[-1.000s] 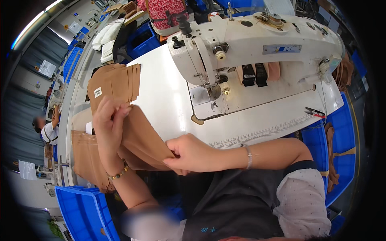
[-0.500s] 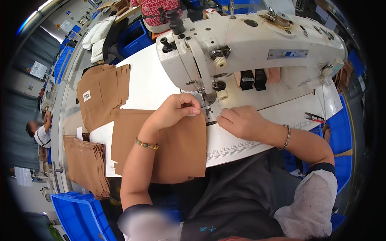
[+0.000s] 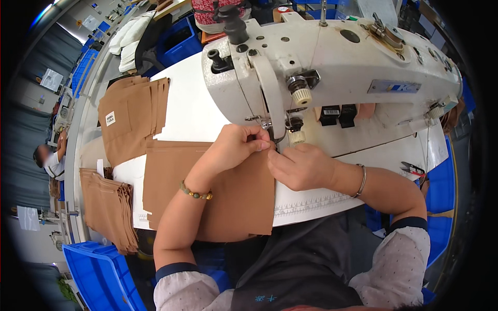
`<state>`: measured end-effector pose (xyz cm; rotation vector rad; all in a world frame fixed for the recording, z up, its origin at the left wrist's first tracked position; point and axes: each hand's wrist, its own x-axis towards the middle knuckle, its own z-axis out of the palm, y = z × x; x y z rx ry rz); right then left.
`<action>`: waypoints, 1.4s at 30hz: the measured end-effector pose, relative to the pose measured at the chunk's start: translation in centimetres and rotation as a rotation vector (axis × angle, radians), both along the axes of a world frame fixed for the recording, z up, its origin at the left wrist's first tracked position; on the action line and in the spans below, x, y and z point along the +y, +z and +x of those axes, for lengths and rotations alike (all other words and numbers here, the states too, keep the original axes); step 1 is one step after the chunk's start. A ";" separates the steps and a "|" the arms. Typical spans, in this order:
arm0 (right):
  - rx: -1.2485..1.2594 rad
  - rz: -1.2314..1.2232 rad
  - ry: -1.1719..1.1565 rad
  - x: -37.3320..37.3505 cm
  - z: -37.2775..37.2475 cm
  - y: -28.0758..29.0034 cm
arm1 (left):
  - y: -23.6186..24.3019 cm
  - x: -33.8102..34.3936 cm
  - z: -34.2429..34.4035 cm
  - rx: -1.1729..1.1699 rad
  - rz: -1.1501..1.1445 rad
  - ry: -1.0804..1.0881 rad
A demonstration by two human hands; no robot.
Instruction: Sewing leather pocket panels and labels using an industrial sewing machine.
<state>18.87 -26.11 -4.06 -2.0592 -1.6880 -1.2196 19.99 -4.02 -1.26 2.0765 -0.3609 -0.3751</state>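
- Currently, the flat, roughly rectangular brown fabric panel (image 3: 238,199) lies on the white worktable (image 3: 179,124), left of and just in front of the needle area; its near part overhangs the table's front edge.
- Orientation: far edge runs roughly left to right, right edge roughly toward the wearer; the far right corner points at the needle area. Long axis appears to lie left–right, but forearm cover, overhang and lens bend leave this uncertain.
- Left hand (image 3: 237,149): thumb and forefinger together at that far right corner, apparently clamped on the cloth.
- Right hand (image 3: 303,167): fingers curled close together just beside the same corner; tips turned away, so cannot tell whether they grip anything.
- Step in hand, judged: setting the corner at the needle. Next move calls for a flat cloth, an aligned edge and fingertips clear of the needle.
- Just beyond the hands: white metal sewing machine (image 3: 332,67); its foot is largely masked by fingers, so cannot tell if cloth is beneath it.
- Left of panel: fanned stack of brown fabric pieces (image 3: 129,116); nearer, a second brown fabric stack (image 3: 106,207).
- Far right of table: red-and-black thread snips (image 3: 413,168).
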 end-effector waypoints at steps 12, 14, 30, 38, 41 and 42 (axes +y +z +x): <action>0.375 -0.086 -0.039 -0.6 -0.2 -0.2 | 0.3 -1.8 -1.8 -0.397 0.414 0.139; 0.398 -0.151 -0.059 -0.8 -0.3 0.0 | 0.4 -1.6 -1.8 -0.407 0.459 0.141; 0.547 -0.019 -0.077 -0.6 1.6 -1.6 | 0.6 -1.1 0.2 -0.313 0.349 0.171; 0.503 -0.038 -0.121 -0.8 1.8 -1.2 | 1.3 -1.2 0.0 -0.257 0.389 0.182; 0.514 -0.026 -0.105 -0.8 1.8 -1.1 | 1.6 -1.2 -0.1 -0.328 0.238 0.160; 0.527 -0.024 -0.090 -0.8 1.8 -1.1 | 1.7 -1.2 -0.2 -0.272 0.275 0.175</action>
